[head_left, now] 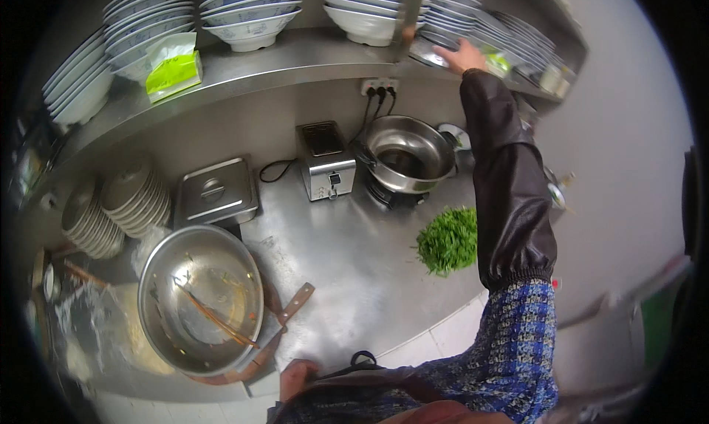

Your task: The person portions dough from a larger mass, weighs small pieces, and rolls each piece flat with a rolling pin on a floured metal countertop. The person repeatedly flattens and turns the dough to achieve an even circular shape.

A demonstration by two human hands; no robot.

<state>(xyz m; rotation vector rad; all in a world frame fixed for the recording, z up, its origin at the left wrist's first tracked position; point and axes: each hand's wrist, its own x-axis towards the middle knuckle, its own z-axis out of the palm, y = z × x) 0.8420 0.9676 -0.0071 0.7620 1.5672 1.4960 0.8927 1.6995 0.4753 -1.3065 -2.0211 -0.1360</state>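
Observation:
My right hand (463, 56), in a dark brown sleeve cover, reaches up to the shelf at the far right. Its fingers stretch toward the lowest plates of a leaning stack of plates (452, 18); whether they touch is unclear. Low in the view, my left hand (297, 378) is near the counter's front edge, its fingers mostly hidden. Left of it stands a large steel bowl (164, 298) with food scraps and chopsticks (214, 317) inside. A cleaver (297, 303) lies beside the bowl, over a round wooden board (270, 349).
Chopped greens (448, 241) sit beside my right forearm. Farther back are a steel pot (436, 154) on a small burner, a toaster (329, 169) and a lidded steel pan (216, 191). Stacked bowls (251, 31) and a green tissue pack (173, 75) occupy the overhead shelf (310, 51).

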